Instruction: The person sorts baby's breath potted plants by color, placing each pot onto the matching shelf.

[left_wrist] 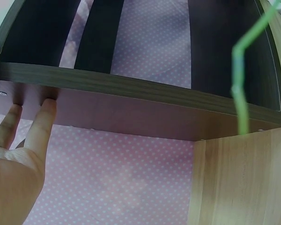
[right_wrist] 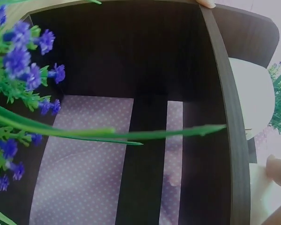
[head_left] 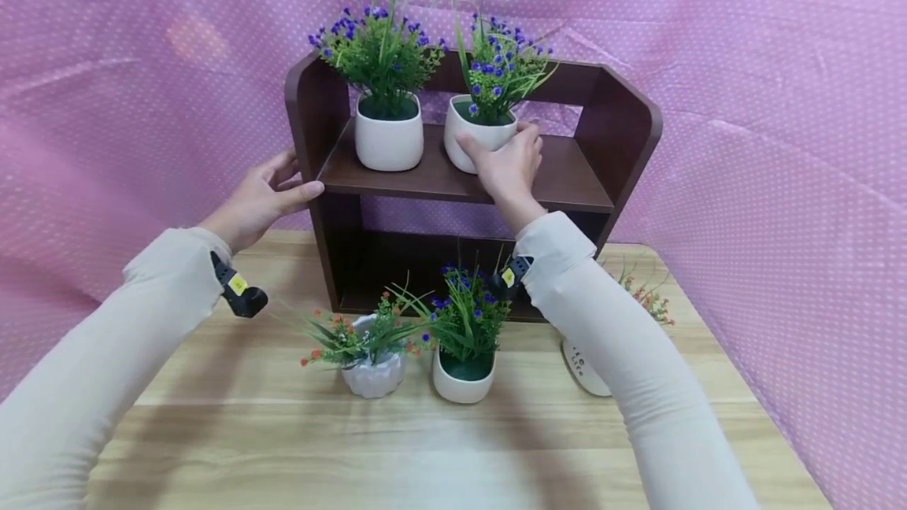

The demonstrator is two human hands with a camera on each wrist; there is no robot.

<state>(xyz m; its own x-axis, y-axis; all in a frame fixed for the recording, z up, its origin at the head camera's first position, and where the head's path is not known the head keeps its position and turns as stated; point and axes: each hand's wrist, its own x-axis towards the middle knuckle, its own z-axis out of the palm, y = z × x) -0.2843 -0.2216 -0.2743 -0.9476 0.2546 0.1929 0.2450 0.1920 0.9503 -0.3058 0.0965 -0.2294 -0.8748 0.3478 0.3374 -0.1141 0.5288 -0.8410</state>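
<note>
- A dark brown wooden shelf unit (head_left: 567,171) stands toward the back edge of a light wood worktop (head_left: 248,431), in front of a pink dotted cloth backdrop (head_left: 779,140).
- The right hand (head_left: 506,164) reaches up to the upper shelf board, its grip curled around a white pot of purple flowers (head_left: 476,128) that sits on the middle of the board.
- A second white pot with purple flowers (head_left: 388,136) stands just beside it on the left part of the same board, apart from the hand.
- The left hand (head_left: 258,199) rests on the unit's left side panel with fingers straight and thumb on the front edge; its grip is relaxed and holds nothing.
- On the worktop in front of the unit stand a ribbed white pot with orange flowers (head_left: 372,372) and, just beside it, a smooth white pot with purple flowers (head_left: 464,376).
- Another white pot (head_left: 584,368) is partly hidden behind the right sleeve, near the worktop's right edge.
</note>
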